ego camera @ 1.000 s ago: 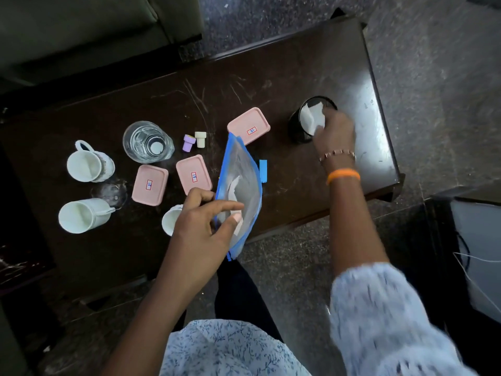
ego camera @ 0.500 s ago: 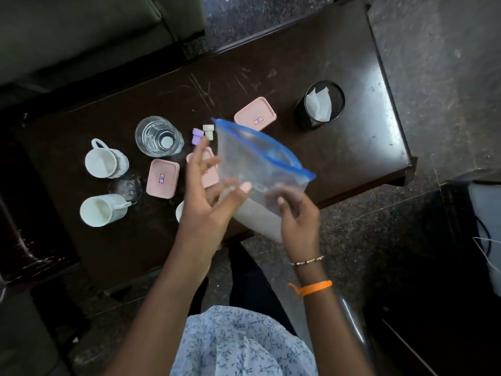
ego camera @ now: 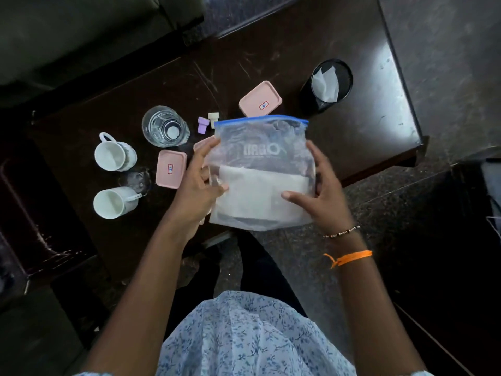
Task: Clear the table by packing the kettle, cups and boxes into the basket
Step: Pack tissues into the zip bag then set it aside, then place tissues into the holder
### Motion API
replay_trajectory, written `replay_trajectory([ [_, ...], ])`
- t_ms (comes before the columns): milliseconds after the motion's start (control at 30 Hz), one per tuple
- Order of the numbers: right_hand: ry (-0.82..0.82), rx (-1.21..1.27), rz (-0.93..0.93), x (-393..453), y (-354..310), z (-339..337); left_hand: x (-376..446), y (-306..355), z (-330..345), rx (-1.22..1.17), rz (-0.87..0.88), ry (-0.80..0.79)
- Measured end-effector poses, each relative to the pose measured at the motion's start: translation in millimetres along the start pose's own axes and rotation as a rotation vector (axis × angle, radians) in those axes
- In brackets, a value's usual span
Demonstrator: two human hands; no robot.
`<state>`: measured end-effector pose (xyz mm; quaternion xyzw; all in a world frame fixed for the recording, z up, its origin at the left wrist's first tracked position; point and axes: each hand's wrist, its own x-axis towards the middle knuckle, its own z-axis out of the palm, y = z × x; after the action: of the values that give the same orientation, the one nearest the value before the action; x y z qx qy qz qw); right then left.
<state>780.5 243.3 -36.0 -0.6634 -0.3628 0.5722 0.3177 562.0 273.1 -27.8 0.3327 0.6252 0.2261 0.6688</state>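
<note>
Head view: left hand (ego camera: 198, 183) and right hand (ego camera: 322, 191) each grip one side of a clear bag (ego camera: 261, 172) above the surface (ego camera: 352, 126), with two cups (ego camera: 115, 156) at 9 o'clock and pink boxes (ego camera: 170, 169) at 10 and 12 o'clock of it.

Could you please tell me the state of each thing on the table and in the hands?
Zip bag: held upright by left hand and right hand, white paper inside.
Two white cups: empty.
Pink boxes: lidded.
Black holder: holds white paper.
</note>
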Motion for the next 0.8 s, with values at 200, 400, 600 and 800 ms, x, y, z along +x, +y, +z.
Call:
replay_trajectory([
  [200, 0.062, -0.531, 0.059, 1.9, 1.0, -4.3, 4.2, -4.1, 2.8, 0.425, 0.028, 0.049],
  [400, 0.057, -0.032, 0.147, 12.1, 5.5, -29.5, 9.4, -11.9, 10.7, 0.298, -0.124, 0.110],
  [600, 0.117, -0.232, 0.276, 44.7, 36.9, -67.3, 21.2, -19.1, 51.2, 0.067, -0.333, 0.047],
  [800, 0.303, -0.610, 0.323, 108.9, 54.1, -102.4, 24.2, -21.2, 71.0, 0.274, -0.275, -0.077],
])
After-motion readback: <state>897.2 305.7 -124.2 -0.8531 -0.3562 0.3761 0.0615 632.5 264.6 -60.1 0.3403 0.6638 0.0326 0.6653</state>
